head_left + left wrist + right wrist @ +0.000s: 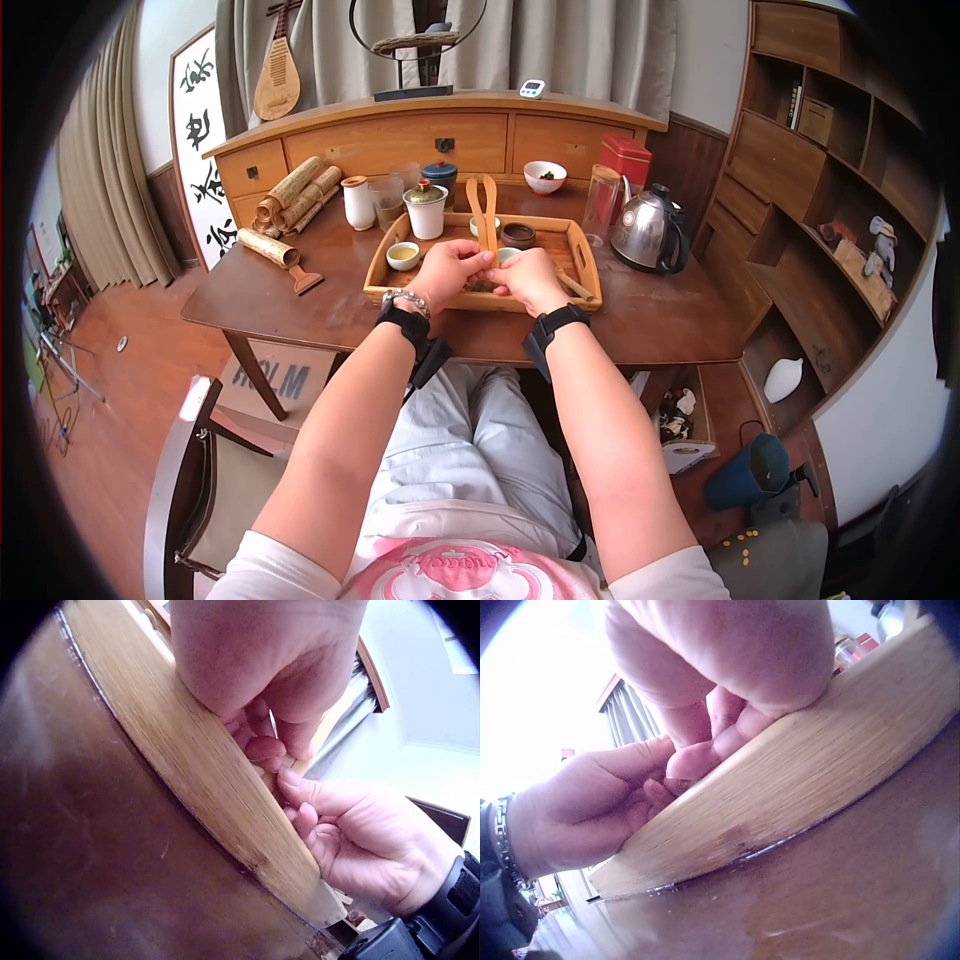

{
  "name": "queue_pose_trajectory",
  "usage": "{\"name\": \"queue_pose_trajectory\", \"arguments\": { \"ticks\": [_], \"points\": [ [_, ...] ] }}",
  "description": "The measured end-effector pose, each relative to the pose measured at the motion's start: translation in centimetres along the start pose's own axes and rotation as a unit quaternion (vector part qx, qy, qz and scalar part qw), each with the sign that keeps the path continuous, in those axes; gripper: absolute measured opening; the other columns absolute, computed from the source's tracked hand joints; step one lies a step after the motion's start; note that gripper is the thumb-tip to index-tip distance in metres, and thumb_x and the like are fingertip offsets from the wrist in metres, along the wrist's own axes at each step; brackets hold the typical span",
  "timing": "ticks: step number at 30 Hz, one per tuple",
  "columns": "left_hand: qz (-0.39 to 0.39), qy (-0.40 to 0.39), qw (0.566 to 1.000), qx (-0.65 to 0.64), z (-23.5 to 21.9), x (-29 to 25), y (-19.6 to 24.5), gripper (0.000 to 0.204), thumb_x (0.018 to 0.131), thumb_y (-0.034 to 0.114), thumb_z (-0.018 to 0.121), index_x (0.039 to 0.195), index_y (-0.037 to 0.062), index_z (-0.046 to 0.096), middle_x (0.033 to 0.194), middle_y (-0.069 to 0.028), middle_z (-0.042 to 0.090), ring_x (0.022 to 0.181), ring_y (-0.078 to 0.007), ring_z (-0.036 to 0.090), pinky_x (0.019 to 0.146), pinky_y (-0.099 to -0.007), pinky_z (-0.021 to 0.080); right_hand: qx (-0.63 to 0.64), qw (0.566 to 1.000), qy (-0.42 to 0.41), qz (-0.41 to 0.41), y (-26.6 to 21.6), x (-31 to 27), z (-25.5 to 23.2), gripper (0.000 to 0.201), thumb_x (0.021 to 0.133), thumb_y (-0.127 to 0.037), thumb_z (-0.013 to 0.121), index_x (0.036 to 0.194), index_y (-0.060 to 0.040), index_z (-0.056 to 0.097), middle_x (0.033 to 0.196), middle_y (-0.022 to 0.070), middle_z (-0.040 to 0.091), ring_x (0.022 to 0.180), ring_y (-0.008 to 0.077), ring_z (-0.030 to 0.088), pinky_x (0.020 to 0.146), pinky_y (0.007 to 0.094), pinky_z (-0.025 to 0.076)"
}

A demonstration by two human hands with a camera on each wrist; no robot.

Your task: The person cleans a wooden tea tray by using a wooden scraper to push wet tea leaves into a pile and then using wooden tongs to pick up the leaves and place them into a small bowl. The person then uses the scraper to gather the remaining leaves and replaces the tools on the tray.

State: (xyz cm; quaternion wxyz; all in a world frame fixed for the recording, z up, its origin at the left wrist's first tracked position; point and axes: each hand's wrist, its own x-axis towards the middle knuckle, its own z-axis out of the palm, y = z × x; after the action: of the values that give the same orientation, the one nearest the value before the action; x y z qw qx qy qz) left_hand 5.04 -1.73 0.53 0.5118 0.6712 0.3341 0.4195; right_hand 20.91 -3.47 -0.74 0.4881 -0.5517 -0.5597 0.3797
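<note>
My left hand (452,270) and right hand (530,278) meet over the front of a wooden tray (590,265). Their curled fingertips come together and pinch a small light-brown thing (684,783), mostly hidden by the fingers; I cannot tell what it is. Close up in the left wrist view, the right thumb (291,778) presses right beside the left fingertips. Wooden tongs (482,205) show just beyond the hands, rounded ends pointing away, their near end behind the fingers. A cup of yellowish tea (403,258) stands left of the left hand; a dark cup (517,236) is behind the right.
Behind the tray stand a lidded white cup (427,215), a white vase (358,203) and a bowl (545,178). A steel kettle (645,235) and glass jar (600,205) are at right. Bamboo scrolls (300,195) and a flat brush (303,278) lie at left.
</note>
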Motion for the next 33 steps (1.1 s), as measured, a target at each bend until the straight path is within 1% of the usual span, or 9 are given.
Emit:
{"name": "queue_pose_trajectory", "arguments": {
  "ticks": [4, 13, 15, 16, 20, 22, 24, 29, 33],
  "points": [
    [0.002, -0.005, 1.0, -0.011, 0.0, -0.1, 0.1, 0.019, 0.093, 0.02, 0.065, 0.088, 0.0025, 0.068, 0.073, 0.0023, 0.06, 0.066, -0.0063, 0.05, 0.06, -0.0227, 0.04, 0.017, 1.0, 0.01, 0.005, -0.1, -0.1, 0.1, 0.018, 0.077, -0.003, 0.076, 0.08, 0.0103, 0.064, 0.071, 0.0131, 0.068, 0.057, 0.018, 0.066, 0.051, 0.0294, 0.051],
    [-0.006, 0.006, 1.0, -0.014, 0.1, -0.3, 0.3, 0.018, 0.091, 0.02, 0.067, 0.094, 0.0023, 0.069, 0.076, 0.0022, 0.061, 0.067, -0.0062, 0.051, 0.061, -0.0222, 0.041, -0.005, 1.0, -0.01, -0.012, -0.7, -0.7, -0.1, 0.016, 0.081, -0.002, 0.071, 0.071, 0.0085, 0.066, 0.073, 0.0099, 0.068, 0.06, 0.0164, 0.066, 0.052, 0.0276, 0.053],
    [-0.006, 0.018, 1.0, -0.013, 0.3, -0.4, 0.4, 0.019, 0.09, 0.02, 0.069, 0.096, 0.0022, 0.069, 0.077, 0.0016, 0.063, 0.068, -0.0062, 0.052, 0.062, -0.0222, 0.041, 0.067, 0.998, -0.014, -0.014, -0.9, -1.1, -0.2, 0.014, 0.081, -0.002, 0.07, 0.072, 0.0083, 0.066, 0.073, 0.0096, 0.067, 0.063, 0.0155, 0.065, 0.054, 0.0269, 0.054],
    [0.004, 0.016, 1.0, 0.001, 0.3, -0.6, 0.6, 0.02, 0.089, 0.02, 0.07, 0.098, 0.002, 0.069, 0.08, 0.0008, 0.065, 0.07, -0.0064, 0.054, 0.063, -0.0226, 0.042, 0.067, 0.998, -0.014, -0.015, -1.0, -1.2, -0.2, 0.014, 0.081, -0.002, 0.07, 0.072, 0.0083, 0.066, 0.073, 0.0096, 0.067, 0.063, 0.0155, 0.065, 0.054, 0.0269, 0.054],
    [0.012, 0.013, 0.999, 0.051, 0.0, -0.2, 0.0, 0.025, 0.087, 0.021, 0.071, 0.102, 0.0013, 0.069, 0.085, -0.0009, 0.068, 0.076, -0.0068, 0.057, 0.065, -0.0239, 0.044, 0.119, 0.993, -0.019, 0.007, -1.0, -1.1, -0.5, 0.01, 0.082, 0.001, 0.068, 0.076, 0.008, 0.066, 0.077, 0.01, 0.066, 0.066, 0.0161, 0.065, 0.056, 0.0281, 0.057],
    [0.011, 0.018, 0.998, 0.054, 0.1, -0.5, 0.4, 0.024, 0.088, 0.02, 0.071, 0.102, 0.0013, 0.069, 0.084, -0.0005, 0.067, 0.075, -0.0067, 0.057, 0.065, -0.0237, 0.044, 0.142, 0.99, -0.017, 0.015, -1.0, -1.1, -0.6, 0.008, 0.083, 0.001, 0.067, 0.079, 0.0083, 0.066, 0.078, 0.0104, 0.066, 0.066, 0.0168, 0.065, 0.057, 0.0287, 0.058],
    [0.01, 0.023, 0.998, 0.057, 0.2, -0.6, 0.6, 0.023, 0.089, 0.02, 0.07, 0.101, 0.0013, 0.069, 0.083, 0.0, 0.067, 0.073, -0.0066, 0.056, 0.064, -0.0235, 0.044, 0.16, 0.986, -0.03, 0.034, -1.0, -1.3, -0.8, 0.01, 0.087, -0.003, 0.066, 0.092, 0.0058, 0.068, 0.089, 0.0087, 0.066, 0.076, 0.0165, 0.064, 0.065, 0.0292, 0.058],
    [-0.007, 0.011, 1.0, 0.01, 0.2, -0.4, 0.3, 0.019, 0.09, 0.019, 0.068, 0.099, 0.0015, 0.07, 0.08, 0.0013, 0.065, 0.069, -0.0062, 0.054, 0.062, -0.0221, 0.043, 0.127, 0.991, -0.019, 0.041, -1.3, -1.4, -0.5, 0.01, 0.087, -0.003, 0.066, 0.093, 0.0056, 0.068, 0.089, 0.0091, 0.067, 0.077, 0.0169, 0.065, 0.066, 0.0294, 0.058],
    [-0.018, 0.019, 0.999, 0.022, 0.2, -0.3, 0.2, 0.019, 0.09, 0.019, 0.068, 0.098, 0.0017, 0.071, 0.08, 0.0013, 0.065, 0.069, -0.006, 0.054, 0.062, -0.022, 0.043, 0.123, 0.991, -0.024, 0.037, -1.1, -1.2, -0.6, 0.011, 0.087, -0.002, 0.066, 0.093, 0.0067, 0.068, 0.089, 0.0096, 0.067, 0.077, 0.0172, 0.066, 0.066, 0.0293, 0.058]
  ]
}}
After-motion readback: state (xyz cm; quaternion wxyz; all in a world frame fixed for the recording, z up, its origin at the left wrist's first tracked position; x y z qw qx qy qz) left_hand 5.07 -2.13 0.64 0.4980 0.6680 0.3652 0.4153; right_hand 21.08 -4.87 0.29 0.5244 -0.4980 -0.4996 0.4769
